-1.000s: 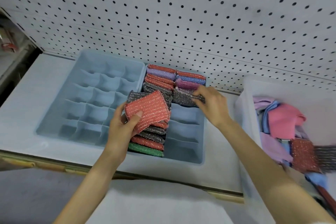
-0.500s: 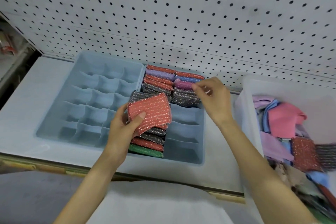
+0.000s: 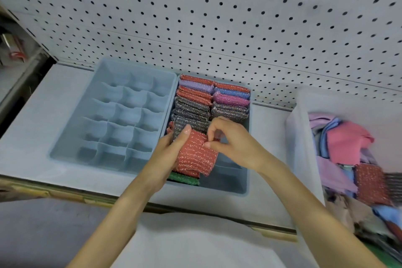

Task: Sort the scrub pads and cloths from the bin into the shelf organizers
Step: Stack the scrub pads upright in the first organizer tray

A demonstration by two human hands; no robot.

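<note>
Bin (image 3: 292, 137) right of 2 side-by-side organizers (image 3: 65, 154)

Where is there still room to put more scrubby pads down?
The left organizer has all its small cells free. In the right organizer, the near slots on the right, below the grey pads, look bare. Its left column of pads is packed tight. The shelf left of the organizers is bare; the bin is crowded with cloths.

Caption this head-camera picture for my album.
Both hands grip a glittery red scrub pad above a half-filled pale blue plastic organizer.
</note>
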